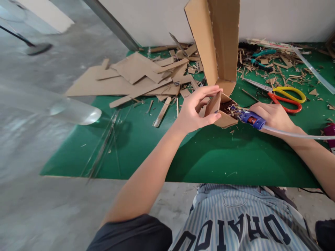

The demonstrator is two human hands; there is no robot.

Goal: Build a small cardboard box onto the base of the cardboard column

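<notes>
My left hand (197, 108) grips a small folded cardboard piece (214, 103), thumb below and fingers along its top edge. In my right hand (270, 115) is a blue glue gun (252, 118), with a long clear glue stick (295, 132) trailing from its back end. The gun's nose, covered in bits of scrap, points left into the opening of the cardboard piece; whether the tip touches is hidden. Just behind, a tall folded cardboard upright (225, 38) stands on the green table (146, 146). Scissors (280, 94) with red and yellow handles lie beyond my right hand.
Cardboard sheets and strips (141, 73) are piled at the back left. Shavings and teal-handled tools (264, 53) lie at the back right. A blurred clear tube (78, 111) reaches in from the left. A purple object (330, 134) sits at the right edge.
</notes>
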